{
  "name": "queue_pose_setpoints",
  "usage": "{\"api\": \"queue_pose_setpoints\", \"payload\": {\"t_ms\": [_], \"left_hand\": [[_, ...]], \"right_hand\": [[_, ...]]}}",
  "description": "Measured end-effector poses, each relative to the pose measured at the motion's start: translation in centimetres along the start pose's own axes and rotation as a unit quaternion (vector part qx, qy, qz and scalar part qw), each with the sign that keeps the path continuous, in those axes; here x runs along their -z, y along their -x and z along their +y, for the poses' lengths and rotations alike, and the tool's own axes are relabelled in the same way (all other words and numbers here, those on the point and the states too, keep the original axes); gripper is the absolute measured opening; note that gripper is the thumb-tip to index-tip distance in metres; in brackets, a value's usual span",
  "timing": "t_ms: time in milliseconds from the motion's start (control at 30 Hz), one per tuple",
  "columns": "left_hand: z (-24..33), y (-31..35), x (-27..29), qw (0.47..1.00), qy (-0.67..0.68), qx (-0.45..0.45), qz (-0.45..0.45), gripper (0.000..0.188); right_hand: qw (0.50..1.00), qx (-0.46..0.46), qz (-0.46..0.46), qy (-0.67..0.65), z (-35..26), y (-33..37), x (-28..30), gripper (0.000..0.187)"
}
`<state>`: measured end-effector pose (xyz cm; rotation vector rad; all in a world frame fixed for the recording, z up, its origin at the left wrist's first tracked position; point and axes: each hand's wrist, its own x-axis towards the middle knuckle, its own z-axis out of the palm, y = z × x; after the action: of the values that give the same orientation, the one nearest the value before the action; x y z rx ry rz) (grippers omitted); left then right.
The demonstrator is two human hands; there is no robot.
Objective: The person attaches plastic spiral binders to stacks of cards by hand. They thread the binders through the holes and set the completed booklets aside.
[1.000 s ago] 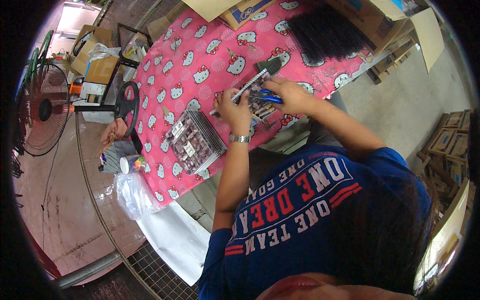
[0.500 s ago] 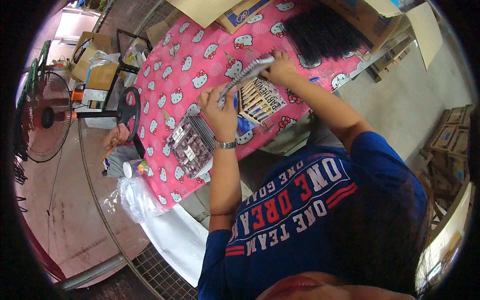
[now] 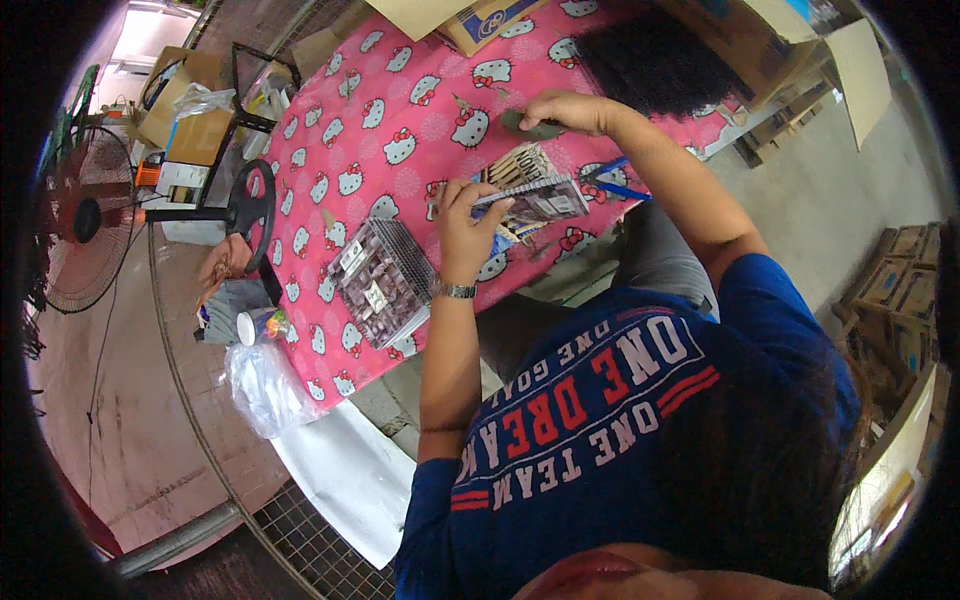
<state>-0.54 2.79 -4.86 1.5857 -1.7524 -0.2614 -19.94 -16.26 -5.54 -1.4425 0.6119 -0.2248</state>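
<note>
My left hand (image 3: 465, 222) grips a spiral-bound notebook (image 3: 548, 200) by its wire-bound side, fingers over the top and thumb below. It is tilted above a printed cover with a picture of stone columns (image 3: 525, 160), which lies on the table partly hidden by it. Farther off, my right hand (image 3: 565, 112) is closed on a small dark grey-green flat piece (image 3: 530, 127), its kind unclear, close over the tablecloth. To the left of my left wrist sits a stack of spiral notebooks (image 3: 380, 285). A blue-handled hand tool (image 3: 625, 185) lies at the table edge on the right.
The table has a pink patterned cloth (image 3: 400, 110). At the far right a heap of black binding wires (image 3: 650, 65) lies beside a cardboard box (image 3: 770, 50). A black steering-wheel-like ring (image 3: 265, 215), a fan (image 3: 90, 220) and a clear plastic bag (image 3: 265, 390) are on the left.
The notebook, held up in both hands before, has tilted down toward the right in my left hand alone. My right hand has let go of it and now holds the dark piece.
</note>
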Motion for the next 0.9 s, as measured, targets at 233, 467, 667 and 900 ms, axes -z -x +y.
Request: {"api": "queue_pose_setpoints", "payload": {"t_ms": [233,467,667,900], "left_hand": [[-0.4,0.2,-0.7,0.992,-0.087,-0.087,-0.006,0.034],[0.1,0.7,0.1,0.994,-0.071,-0.078,-0.028,0.033],[-0.4,0.6,-0.1,0.994,-0.065,-0.086,-0.022,0.034],[-0.5,0.3,0.1,0.994,-0.058,-0.077,-0.049,0.031]], "right_hand": [[0.981,0.073,-0.129,-0.124,2.5,3.5,-3.7,0.033],[0.995,0.048,-0.092,-0.008,-0.2,5.2,-4.8,0.04],[0.983,0.122,-0.133,0.04,-0.6,4.5,-4.9,0.042],[0.98,0.101,-0.155,0.077,0.7,3.4,-4.7,0.042]]}}
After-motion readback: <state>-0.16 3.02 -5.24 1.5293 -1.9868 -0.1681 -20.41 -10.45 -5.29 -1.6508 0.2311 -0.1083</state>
